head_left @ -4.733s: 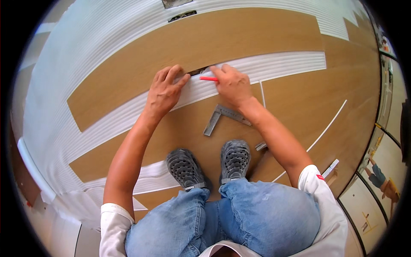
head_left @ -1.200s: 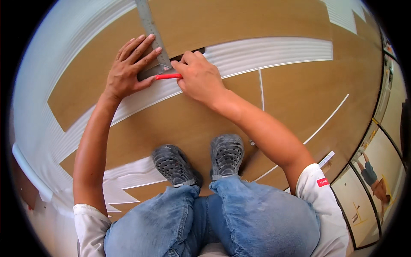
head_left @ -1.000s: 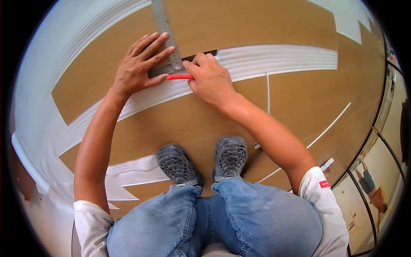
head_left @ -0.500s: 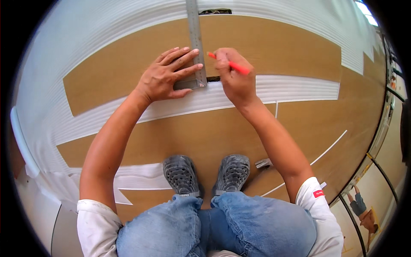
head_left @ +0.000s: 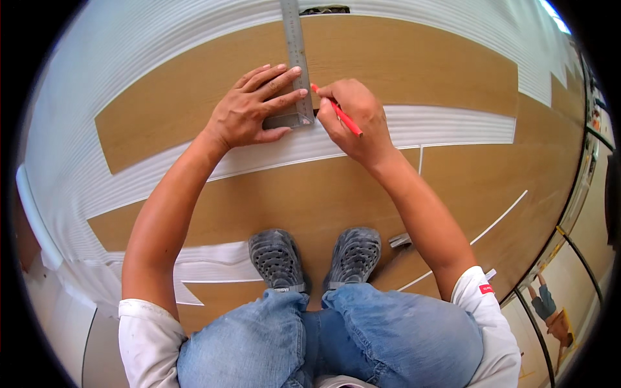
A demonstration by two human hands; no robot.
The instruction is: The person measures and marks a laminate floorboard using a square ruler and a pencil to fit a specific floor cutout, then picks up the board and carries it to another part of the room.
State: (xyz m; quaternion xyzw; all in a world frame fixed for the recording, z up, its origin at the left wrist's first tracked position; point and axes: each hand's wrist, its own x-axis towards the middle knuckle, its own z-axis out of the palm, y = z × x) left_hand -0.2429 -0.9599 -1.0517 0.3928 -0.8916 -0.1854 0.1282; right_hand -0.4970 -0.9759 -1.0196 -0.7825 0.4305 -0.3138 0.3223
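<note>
A brown wood-look floor plank (head_left: 414, 61) lies across in front of me on white ribbed underlay. Over it runs a metal square (head_left: 295, 45), its long blade pointing away from me and its short stock along the plank's near edge. My left hand (head_left: 242, 113) lies flat on the square and plank, fingers spread, fingertips on the blade. In my right hand (head_left: 362, 119) is a red pencil (head_left: 347, 120), pinched between thumb and fingers. The pencil's front end is beside the blade's right edge; whether it touches the plank I cannot tell.
Ribbed white underlay (head_left: 446, 126) shows between the plank and the brown flooring (head_left: 310, 194) under my feet. A hammer-like metal head (head_left: 400, 241) lies by my right shoe. Beyond the plank is a dark opening (head_left: 325, 10). Another person (head_left: 550, 310) is at the far right.
My right hand has turned, and the pencil's back end has swung down toward me. Its front end stays near the blade. My left hand keeps its place on the square.
</note>
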